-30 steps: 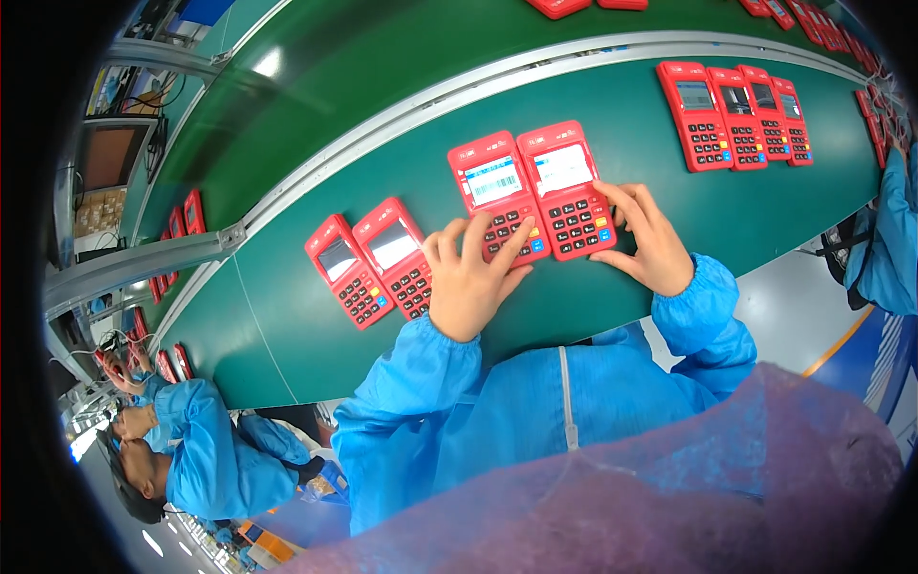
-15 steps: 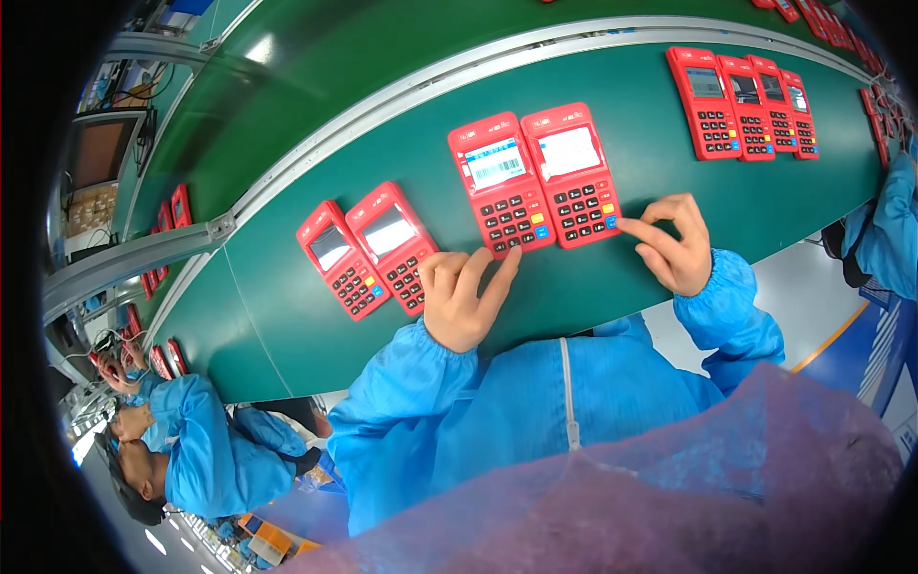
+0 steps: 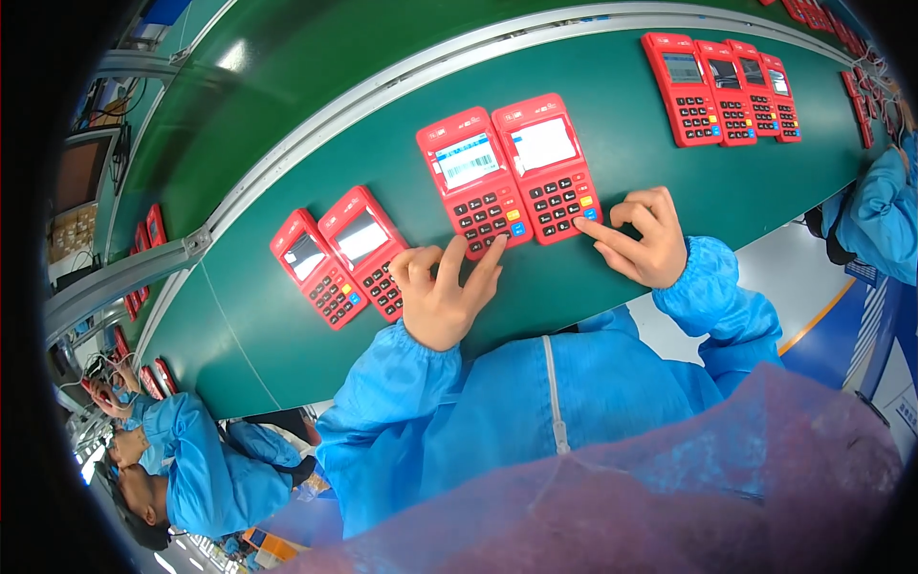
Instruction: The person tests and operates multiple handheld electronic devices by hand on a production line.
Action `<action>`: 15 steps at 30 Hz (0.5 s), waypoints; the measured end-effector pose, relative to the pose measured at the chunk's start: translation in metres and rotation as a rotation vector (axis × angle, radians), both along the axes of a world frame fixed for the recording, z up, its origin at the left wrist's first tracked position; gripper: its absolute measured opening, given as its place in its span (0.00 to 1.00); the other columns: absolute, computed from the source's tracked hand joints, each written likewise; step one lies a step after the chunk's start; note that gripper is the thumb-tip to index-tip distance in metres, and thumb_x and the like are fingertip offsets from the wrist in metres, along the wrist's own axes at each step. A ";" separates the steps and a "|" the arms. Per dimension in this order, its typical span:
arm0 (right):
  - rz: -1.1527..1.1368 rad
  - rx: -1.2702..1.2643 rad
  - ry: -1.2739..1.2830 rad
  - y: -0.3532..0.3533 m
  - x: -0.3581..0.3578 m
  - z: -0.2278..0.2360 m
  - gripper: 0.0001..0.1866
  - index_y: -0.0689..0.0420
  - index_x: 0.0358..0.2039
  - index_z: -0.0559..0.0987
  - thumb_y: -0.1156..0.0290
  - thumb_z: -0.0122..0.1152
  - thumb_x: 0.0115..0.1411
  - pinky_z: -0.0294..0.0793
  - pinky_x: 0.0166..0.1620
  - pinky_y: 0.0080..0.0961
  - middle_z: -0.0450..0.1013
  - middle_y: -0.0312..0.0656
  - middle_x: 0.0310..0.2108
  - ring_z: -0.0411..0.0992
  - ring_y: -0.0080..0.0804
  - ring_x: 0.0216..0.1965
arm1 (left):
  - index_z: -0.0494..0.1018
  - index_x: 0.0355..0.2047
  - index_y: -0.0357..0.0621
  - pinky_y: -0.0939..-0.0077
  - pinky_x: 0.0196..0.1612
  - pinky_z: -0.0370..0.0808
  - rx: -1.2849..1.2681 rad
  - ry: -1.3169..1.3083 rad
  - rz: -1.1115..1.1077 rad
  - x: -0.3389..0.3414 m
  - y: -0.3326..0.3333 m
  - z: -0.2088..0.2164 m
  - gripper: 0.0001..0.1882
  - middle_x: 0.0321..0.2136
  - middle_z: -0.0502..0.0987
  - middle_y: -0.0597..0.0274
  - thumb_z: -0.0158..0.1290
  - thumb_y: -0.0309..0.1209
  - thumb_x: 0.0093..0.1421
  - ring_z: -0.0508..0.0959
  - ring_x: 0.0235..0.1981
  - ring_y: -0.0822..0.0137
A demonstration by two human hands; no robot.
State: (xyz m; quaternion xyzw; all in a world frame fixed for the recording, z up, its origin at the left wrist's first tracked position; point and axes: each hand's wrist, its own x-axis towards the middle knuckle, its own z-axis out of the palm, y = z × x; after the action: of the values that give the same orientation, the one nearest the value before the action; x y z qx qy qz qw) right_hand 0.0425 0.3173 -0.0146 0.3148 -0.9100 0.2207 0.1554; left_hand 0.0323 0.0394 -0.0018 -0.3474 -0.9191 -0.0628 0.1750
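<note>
Two red handheld payment terminals lie side by side on the green bench in front of me. The left terminal (image 3: 470, 163) shows a barcode on its screen, and the right terminal (image 3: 546, 143) has a bright white screen. My left hand (image 3: 445, 295) has its fingers apart, with the index fingertip on the lower keys of the left terminal. With its index finger stretched out, my right hand (image 3: 646, 241) touches the bottom row of the right terminal's keypad. Neither hand grasps anything. Left of them lie two more terminals (image 3: 363, 235), one partly hidden behind my left hand.
A row of several red terminals (image 3: 684, 100) lies at the far right of the bench (image 3: 612, 96). A metal rail (image 3: 382, 81) runs along the back. Co-workers in blue sit at the left (image 3: 215, 469) and right (image 3: 875, 206), the left one handling a red device.
The view has shifted slightly, so the terminals sit a little further left. My right index finger has moved from beside the blue key to the bottom row. My left index stays at the lower keys.
</note>
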 end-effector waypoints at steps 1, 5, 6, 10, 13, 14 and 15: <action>0.003 -0.002 0.003 -0.001 0.000 0.001 0.23 0.50 0.43 0.78 0.71 0.66 0.42 0.65 0.37 0.31 0.64 0.38 0.32 0.63 0.35 0.37 | 0.76 0.42 0.64 0.63 0.44 0.62 -0.018 0.024 -0.003 0.000 0.000 0.000 0.23 0.40 0.65 0.65 0.63 0.38 0.42 0.62 0.39 0.63; -0.018 -0.034 -0.008 -0.006 -0.006 0.010 0.23 0.49 0.43 0.78 0.71 0.66 0.43 0.65 0.37 0.31 0.63 0.38 0.32 0.63 0.35 0.37 | 0.75 0.44 0.64 0.64 0.45 0.61 0.001 0.025 0.005 -0.003 0.000 0.005 0.24 0.42 0.65 0.66 0.62 0.43 0.42 0.62 0.40 0.63; -0.035 -0.080 -0.015 -0.008 -0.009 0.014 0.23 0.49 0.44 0.78 0.71 0.66 0.43 0.65 0.37 0.32 0.63 0.38 0.32 0.63 0.35 0.37 | 0.75 0.44 0.64 0.64 0.45 0.60 0.015 0.032 0.029 -0.003 0.000 0.007 0.24 0.43 0.65 0.66 0.61 0.45 0.43 0.62 0.40 0.63; -0.059 -0.053 -0.035 -0.018 -0.021 0.012 0.20 0.49 0.44 0.77 0.69 0.64 0.47 0.63 0.40 0.33 0.64 0.39 0.33 0.62 0.35 0.38 | 0.75 0.45 0.60 0.64 0.45 0.59 -0.020 0.092 0.148 -0.008 -0.011 0.005 0.27 0.44 0.65 0.64 0.60 0.51 0.44 0.62 0.40 0.63; -0.050 -0.071 -0.031 -0.026 -0.027 0.008 0.20 0.50 0.44 0.77 0.69 0.64 0.47 0.63 0.39 0.33 0.64 0.39 0.34 0.62 0.35 0.38 | 0.74 0.45 0.59 0.63 0.45 0.58 -0.028 0.102 0.149 -0.009 -0.014 0.000 0.27 0.44 0.65 0.63 0.60 0.51 0.44 0.62 0.40 0.63; -0.044 -0.074 -0.033 -0.028 -0.028 0.007 0.20 0.50 0.44 0.77 0.69 0.64 0.47 0.63 0.39 0.33 0.64 0.39 0.34 0.62 0.35 0.38 | 0.74 0.45 0.59 0.63 0.45 0.58 -0.032 0.101 0.155 -0.009 -0.015 0.000 0.27 0.44 0.65 0.63 0.60 0.51 0.44 0.62 0.40 0.63; -0.043 -0.070 -0.030 -0.029 -0.029 0.007 0.20 0.50 0.43 0.77 0.69 0.64 0.47 0.63 0.39 0.32 0.64 0.39 0.34 0.62 0.35 0.38 | 0.74 0.46 0.59 0.63 0.44 0.58 -0.031 0.088 0.161 -0.009 -0.014 0.000 0.28 0.44 0.65 0.63 0.60 0.51 0.44 0.62 0.40 0.63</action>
State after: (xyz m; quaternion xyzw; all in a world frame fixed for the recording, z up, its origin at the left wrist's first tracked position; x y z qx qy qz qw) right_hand 0.0137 0.2881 -0.0081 0.2862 -0.9105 0.2536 0.1572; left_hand 0.0230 0.0250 -0.0019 -0.2773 -0.9364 -0.0192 0.2142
